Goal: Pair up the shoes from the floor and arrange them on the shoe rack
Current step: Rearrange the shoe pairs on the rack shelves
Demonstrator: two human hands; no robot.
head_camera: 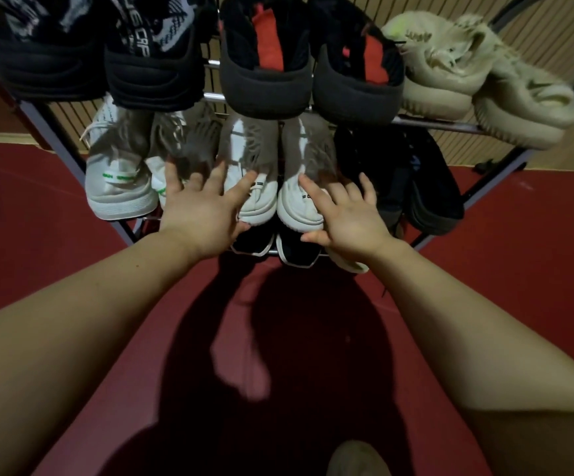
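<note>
A metal shoe rack point(433, 124) stands in front of me with shoes on three shelves. On the middle shelf a pair of white and grey sneakers point(280, 187) sits side by side, heels toward me. My left hand point(201, 214) reaches over the left sneaker's heel with fingers spread, thumb under its sole edge. My right hand point(345, 218) lies the same way against the right sneaker's heel, fingers straight. Neither hand curls round a shoe.
The top shelf holds black-and-white sneakers point(100, 49), black-and-red shoes point(309, 56) and beige knit shoes point(478, 77). White-and-green sneakers point(120, 180) and dark shoes point(412, 187) flank the middle pair. Black shoes point(278, 245) sit on the bottom shelf. The floor point(519, 286) is red.
</note>
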